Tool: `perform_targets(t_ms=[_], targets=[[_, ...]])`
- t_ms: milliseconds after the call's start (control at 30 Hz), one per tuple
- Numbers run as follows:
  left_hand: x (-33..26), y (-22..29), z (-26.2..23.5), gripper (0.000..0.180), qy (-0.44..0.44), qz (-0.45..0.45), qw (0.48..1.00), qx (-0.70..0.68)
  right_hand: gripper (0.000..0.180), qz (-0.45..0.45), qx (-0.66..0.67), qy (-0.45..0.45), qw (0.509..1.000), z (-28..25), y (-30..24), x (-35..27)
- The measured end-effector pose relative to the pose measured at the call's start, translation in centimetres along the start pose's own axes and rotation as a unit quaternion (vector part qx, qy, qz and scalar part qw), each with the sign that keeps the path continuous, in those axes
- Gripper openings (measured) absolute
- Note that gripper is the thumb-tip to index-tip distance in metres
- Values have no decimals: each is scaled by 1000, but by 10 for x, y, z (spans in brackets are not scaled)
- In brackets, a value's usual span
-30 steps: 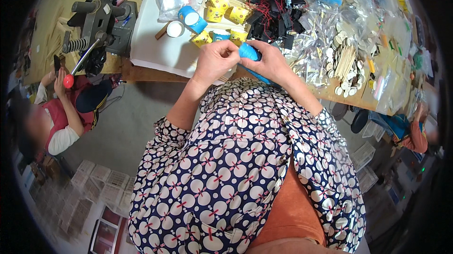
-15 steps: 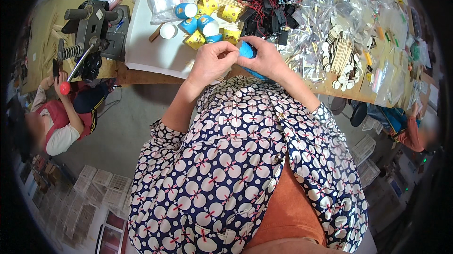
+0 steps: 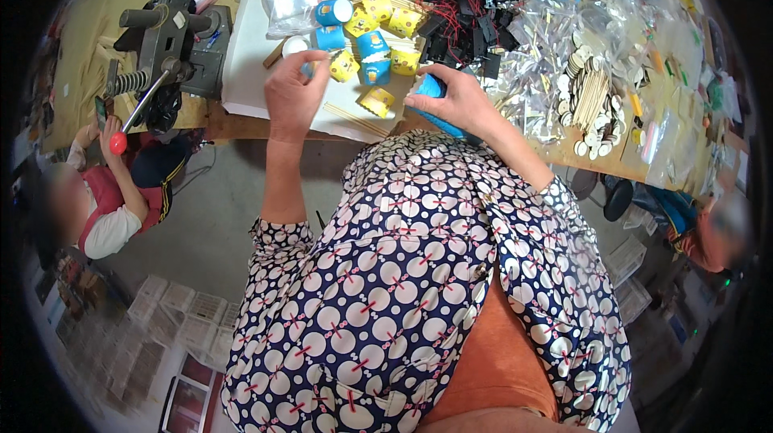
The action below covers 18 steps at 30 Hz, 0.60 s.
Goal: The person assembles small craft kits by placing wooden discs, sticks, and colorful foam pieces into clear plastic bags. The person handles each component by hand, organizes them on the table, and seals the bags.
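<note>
My right hand is closed around a blue paper tube at the near edge of the table. My left hand is out to the left over a white sheet, fingertips pinched on what looks like a thin wooden stick. Just past its fingers lie a white round cap and a cluster of small yellow and blue tubes. More thin sticks lie on the sheet between my hands.
A dark hand press with a red-knobbed lever stands at the table's left. Black parts with red wires and bags of wooden discs and sticks fill the right. One person sits lower left, another at right.
My hands were together on the blue tube. My left hand has since moved left, out over the white sheet; my right hand keeps the tube.
</note>
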<state>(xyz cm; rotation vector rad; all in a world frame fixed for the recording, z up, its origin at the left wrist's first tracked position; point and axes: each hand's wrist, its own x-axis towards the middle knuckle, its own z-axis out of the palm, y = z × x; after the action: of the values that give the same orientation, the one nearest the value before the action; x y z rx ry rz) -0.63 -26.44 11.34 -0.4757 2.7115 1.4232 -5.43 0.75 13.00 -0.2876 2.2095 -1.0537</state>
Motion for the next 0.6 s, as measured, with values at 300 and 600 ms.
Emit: perform_targets(t_ms=[300, 600], targets=[[-32, 51, 54, 8, -231, -31, 953, -192, 54, -114, -58, 36, 991, 11, 6, -1], [-41, 57, 59, 7, -118, -23, 974, -190, 45, -59, -95, -5, 994, 11, -11, 1]])
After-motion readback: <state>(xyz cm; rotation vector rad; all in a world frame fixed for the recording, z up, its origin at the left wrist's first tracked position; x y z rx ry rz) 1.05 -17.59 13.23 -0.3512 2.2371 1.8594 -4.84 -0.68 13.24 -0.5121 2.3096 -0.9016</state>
